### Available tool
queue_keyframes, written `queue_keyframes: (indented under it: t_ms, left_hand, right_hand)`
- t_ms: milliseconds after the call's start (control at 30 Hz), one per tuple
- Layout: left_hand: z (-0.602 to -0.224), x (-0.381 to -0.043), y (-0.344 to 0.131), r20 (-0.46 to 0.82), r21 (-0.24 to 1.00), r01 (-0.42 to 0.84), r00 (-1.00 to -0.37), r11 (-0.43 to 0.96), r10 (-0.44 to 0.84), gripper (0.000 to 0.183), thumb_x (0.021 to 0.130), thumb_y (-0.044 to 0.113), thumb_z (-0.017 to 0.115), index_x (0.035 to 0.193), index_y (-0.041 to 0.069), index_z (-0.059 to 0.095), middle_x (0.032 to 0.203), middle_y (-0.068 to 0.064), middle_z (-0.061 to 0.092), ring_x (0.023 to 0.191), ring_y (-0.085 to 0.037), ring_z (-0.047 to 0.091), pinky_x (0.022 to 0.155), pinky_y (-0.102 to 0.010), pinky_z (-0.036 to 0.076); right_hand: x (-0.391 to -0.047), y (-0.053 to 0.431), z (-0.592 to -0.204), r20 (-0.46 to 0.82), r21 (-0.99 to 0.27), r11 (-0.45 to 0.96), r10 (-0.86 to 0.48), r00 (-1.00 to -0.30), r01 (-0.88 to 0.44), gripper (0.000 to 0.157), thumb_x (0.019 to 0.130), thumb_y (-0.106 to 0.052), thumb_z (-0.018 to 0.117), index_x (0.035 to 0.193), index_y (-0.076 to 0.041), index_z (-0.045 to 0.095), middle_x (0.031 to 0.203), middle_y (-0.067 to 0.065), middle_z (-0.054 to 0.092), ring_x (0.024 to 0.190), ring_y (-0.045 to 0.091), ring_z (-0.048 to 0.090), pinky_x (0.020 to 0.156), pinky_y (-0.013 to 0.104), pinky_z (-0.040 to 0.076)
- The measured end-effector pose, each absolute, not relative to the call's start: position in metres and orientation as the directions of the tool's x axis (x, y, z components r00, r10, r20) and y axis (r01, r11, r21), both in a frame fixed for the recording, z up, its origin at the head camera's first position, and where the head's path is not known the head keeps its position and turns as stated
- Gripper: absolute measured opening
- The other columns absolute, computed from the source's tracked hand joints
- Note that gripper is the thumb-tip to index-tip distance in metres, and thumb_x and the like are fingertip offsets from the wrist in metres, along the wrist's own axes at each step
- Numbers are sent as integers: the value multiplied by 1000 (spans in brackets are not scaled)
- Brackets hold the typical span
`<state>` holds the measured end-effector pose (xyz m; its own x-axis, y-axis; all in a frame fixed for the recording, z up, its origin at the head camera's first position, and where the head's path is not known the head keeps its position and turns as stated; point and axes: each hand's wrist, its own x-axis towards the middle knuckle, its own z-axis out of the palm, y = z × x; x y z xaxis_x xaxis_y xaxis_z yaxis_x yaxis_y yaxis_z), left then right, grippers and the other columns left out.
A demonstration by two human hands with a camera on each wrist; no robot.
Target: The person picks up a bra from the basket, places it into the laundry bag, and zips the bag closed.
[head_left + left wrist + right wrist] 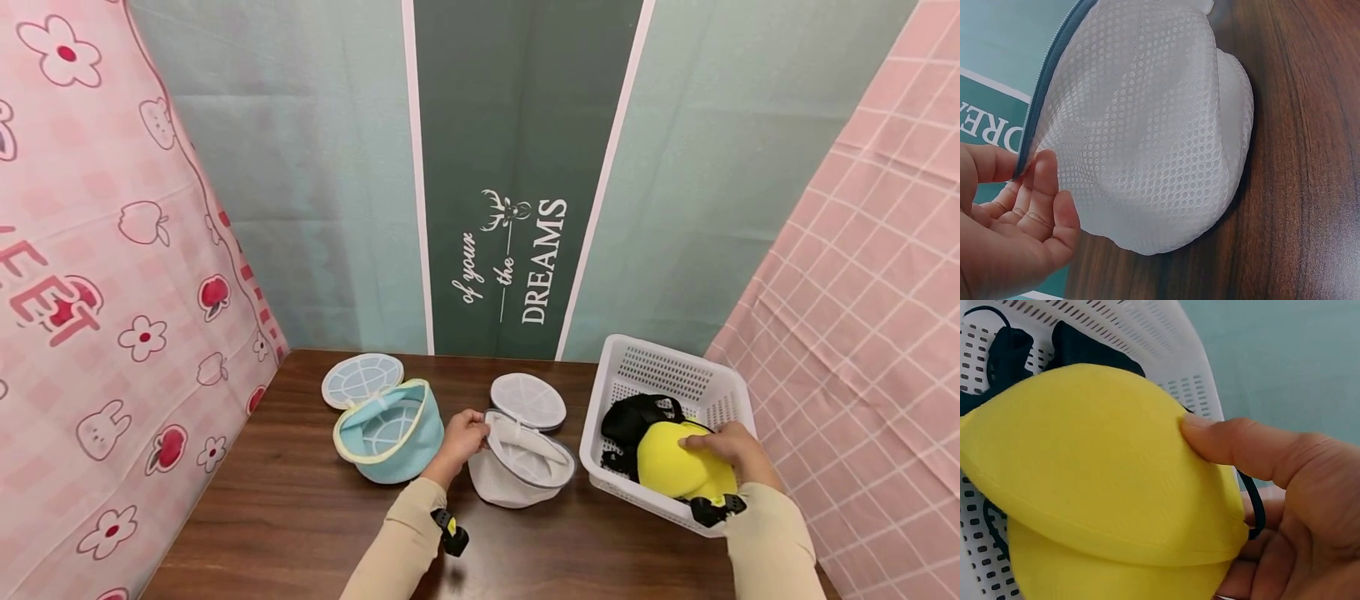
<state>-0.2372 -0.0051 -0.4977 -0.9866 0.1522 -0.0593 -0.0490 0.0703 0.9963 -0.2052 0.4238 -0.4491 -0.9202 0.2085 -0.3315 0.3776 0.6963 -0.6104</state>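
Observation:
My left hand (463, 440) pinches the dark zipper rim of a white mesh laundry bag (510, 487), thumb against fingers. That bag stands with its mouth open and its round lid (528, 400) folded back behind it. In the left wrist view, the white mesh (1141, 131) bulges beside my fingertips. My right hand (738, 454) grips a yellow bra (667, 467) over the basket, thumb on top of a cup and fingers underneath. Black straps show at the edge of the yellow bra (1097, 469) in the right wrist view.
A white perforated basket (615, 358) on the right holds black garments (637, 417). To the left, a blue mesh laundry bag (405, 454) with yellow trim stands open, its lid (362, 379) behind it. Everything is on a dark wooden table (255, 500) with fabric hung around.

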Motion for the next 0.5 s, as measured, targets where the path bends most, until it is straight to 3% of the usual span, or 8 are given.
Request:
queue_keyframes:
  t_ms: [133, 200, 300, 367, 500]
  left_hand:
    - [-509, -243, -5, -69, 996, -60, -987, 64, 148, 16, 86, -4, 51, 98, -15, 53, 70, -15, 59, 54, -12, 52, 52, -23, 40]
    - [-519, -247, -4, -72, 996, -65, -987, 57, 145, 18, 86, -2, 53, 99, -14, 53, 69, -9, 58, 53, -11, 51, 51, -23, 40]
    - [-522, -249, -3, -66, 997, -58, -988, 58, 142, 17, 85, -2, 53, 98, -13, 54, 67, -6, 57, 53, -11, 51, 50, -23, 40]
    - [-523, -249, -3, -70, 997, -62, -988, 55, 141, 17, 84, -2, 52, 98, -13, 54, 66, -6, 57, 53, -11, 51, 50, -23, 40]
    - [-522, -249, -3, -78, 996, -71, -987, 56, 140, 17, 85, -3, 52, 98, -13, 54, 66, -5, 56, 53, -11, 51, 51, -22, 40]
  right_hand:
    - [-203, 421, -449, -337, -655, 673, 147, -930, 344, 39, 77, -24, 74, 79, 7, 51, 73, 12, 51, 61, 21, 55, 57, 35, 50]
    - [-204, 421, -449, -322, -640, 704, 119, -939, 309, 44, 77, -23, 74, 91, 13, 55, 80, 21, 54, 67, 24, 56, 60, 37, 50]
    - [-205, 421, -449, -298, -608, 753, 76, -951, 251, 64, 78, -23, 73, 111, 25, 47, 98, 38, 51, 81, 32, 57, 68, 40, 50]
    - [-206, 421, -450, -278, -601, 769, 55, -959, 218, 70, 78, -22, 73, 116, 28, 42, 105, 41, 49, 86, 33, 55, 70, 40, 49]
    - [-204, 420, -452, -252, -616, 765, 35, -967, 189, 62, 79, -19, 73, 112, 26, 46, 99, 36, 52, 80, 30, 55, 67, 39, 50]
